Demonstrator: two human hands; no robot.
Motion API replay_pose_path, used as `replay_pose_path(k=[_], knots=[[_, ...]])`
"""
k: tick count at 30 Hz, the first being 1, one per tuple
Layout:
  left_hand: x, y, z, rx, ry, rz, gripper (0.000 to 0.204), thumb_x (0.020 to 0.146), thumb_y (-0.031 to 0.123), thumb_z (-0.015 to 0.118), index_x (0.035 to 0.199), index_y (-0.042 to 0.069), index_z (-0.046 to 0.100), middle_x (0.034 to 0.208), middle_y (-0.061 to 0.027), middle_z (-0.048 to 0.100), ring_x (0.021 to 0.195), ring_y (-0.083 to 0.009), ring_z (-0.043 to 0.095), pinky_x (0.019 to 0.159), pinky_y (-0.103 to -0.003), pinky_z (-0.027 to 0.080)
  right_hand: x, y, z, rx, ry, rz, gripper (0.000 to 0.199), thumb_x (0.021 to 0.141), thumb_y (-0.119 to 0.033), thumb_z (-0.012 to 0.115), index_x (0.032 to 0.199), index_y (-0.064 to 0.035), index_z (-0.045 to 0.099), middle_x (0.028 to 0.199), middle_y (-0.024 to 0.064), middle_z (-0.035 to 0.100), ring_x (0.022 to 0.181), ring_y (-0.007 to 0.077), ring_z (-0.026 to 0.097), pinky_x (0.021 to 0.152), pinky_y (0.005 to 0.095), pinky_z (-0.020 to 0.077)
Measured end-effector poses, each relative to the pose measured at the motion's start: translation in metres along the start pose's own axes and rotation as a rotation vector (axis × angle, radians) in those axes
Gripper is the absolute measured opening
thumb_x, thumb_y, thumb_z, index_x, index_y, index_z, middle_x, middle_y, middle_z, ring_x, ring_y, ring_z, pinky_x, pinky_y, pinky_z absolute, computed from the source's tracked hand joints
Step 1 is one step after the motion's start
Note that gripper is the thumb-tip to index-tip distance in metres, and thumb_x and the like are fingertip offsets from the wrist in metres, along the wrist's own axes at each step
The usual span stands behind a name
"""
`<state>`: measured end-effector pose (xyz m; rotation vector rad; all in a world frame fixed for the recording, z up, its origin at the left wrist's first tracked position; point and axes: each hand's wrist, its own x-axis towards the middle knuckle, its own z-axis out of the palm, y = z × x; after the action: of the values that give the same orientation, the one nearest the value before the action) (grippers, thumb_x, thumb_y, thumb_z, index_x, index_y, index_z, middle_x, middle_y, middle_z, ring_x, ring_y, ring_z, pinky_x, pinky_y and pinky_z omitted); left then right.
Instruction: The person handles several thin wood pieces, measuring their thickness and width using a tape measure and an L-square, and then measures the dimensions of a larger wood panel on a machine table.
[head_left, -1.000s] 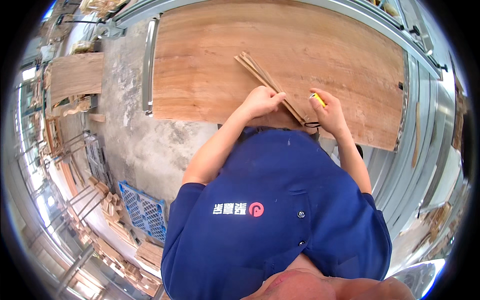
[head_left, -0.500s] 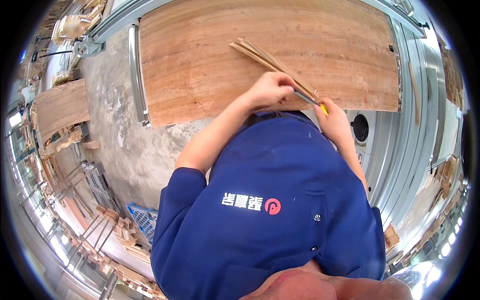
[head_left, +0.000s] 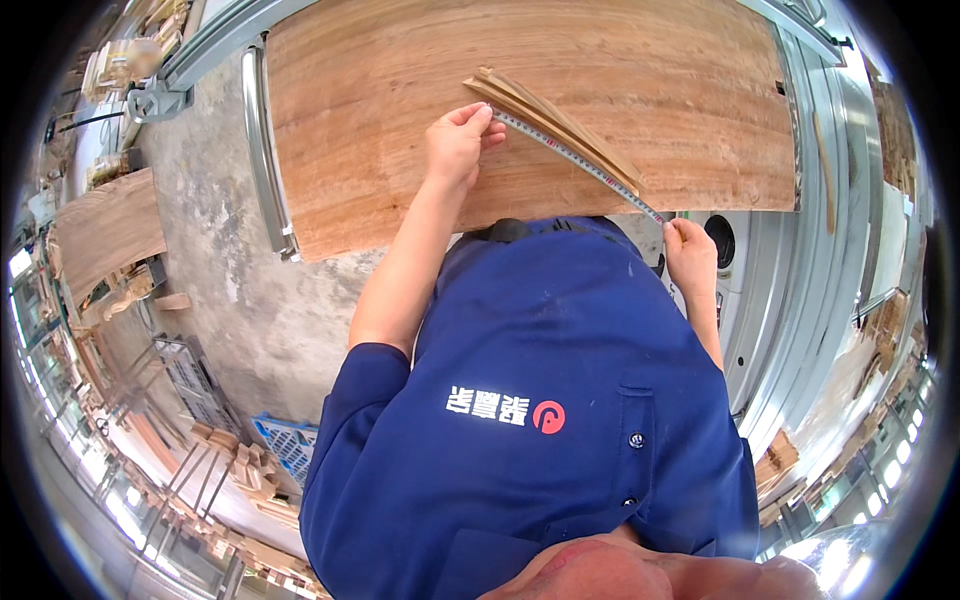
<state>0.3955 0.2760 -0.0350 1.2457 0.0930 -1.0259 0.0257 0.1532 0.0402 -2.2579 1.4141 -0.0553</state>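
The tape measure is now stretched across the wooden board: left hand pins its end by the thin strips, right hand pinches it at the near edge, ready to read.

tape measure | extended, taut, diagonal | lying on plywood sheet beside wood strips

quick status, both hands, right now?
Left hand: closed, pinching the end of the tape measure down on the plywood sheet.
Right hand: closed on the tape's other end at the sheet's near edge.
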Motion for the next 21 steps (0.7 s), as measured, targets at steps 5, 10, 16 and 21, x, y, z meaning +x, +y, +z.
replay_pose_path(k=[5, 10, 16, 21], knots=[[0.006, -0.011, 0.014, -0.113, 0.037, 0.055, 0.017, 0.099, 0.007, 0.071, 0.112, -0.001, 0.064, 0.096, -0.0108, 0.072, 0.08, -0.0194, 0.073, 0.068, -0.03, 0.064, 0.016, -0.007, -0.003, -0.006, -0.014, 0.042, 0.028, 0.096, -0.029, 0.066, 0.1, -0.0033, 0.076, 0.094, 0.0203, 0.073, 0.09, 0.0398, 0.07, 0.081, 0.0446, 0.0548], [0.006, -0.01, 0.024, -0.087, 0.005, -0.018, 0.015, 0.098, 0.008, 0.072, 0.104, -0.003, 0.065, 0.092, -0.0115, 0.073, 0.073, -0.0171, 0.072, 0.062, -0.028, 0.062, 0.029, -0.007, 0.002, -0.039, -0.078, 0.104, 0.031, 0.096, -0.033, 0.065, 0.102, -0.0037, 0.076, 0.094, 0.0222, 0.073, 0.09, 0.0408, 0.07, 0.081, 0.0451, 0.055], [0.012, -0.014, 0.027, 0.025, -0.003, -0.026, 0.015, 0.098, 0.014, 0.073, 0.1, 0.0, 0.068, 0.091, -0.01, 0.073, 0.072, -0.0171, 0.071, 0.062, -0.028, 0.061, 0.035, -0.019, 0.001, -0.073, -0.082, 0.136, 0.033, 0.097, -0.035, 0.064, 0.103, -0.0059, 0.077, 0.091, 0.0226, 0.073, 0.089, 0.0411, 0.071, 0.08, 0.0458, 0.0554], [0.016, -0.014, 0.031, 0.05, 0.022, -0.006, 0.017, 0.098, 0.015, 0.074, 0.097, 0.001, 0.066, 0.089, -0.0092, 0.072, 0.069, -0.0162, 0.071, 0.058, -0.028, 0.061, 0.038, -0.025, -0.001, -0.081, -0.102, 0.162, 0.033, 0.097, -0.036, 0.064, 0.104, -0.0069, 0.077, 0.091, 0.0221, 0.073, 0.09, 0.0408, 0.072, 0.08, 0.0457, 0.0556]])
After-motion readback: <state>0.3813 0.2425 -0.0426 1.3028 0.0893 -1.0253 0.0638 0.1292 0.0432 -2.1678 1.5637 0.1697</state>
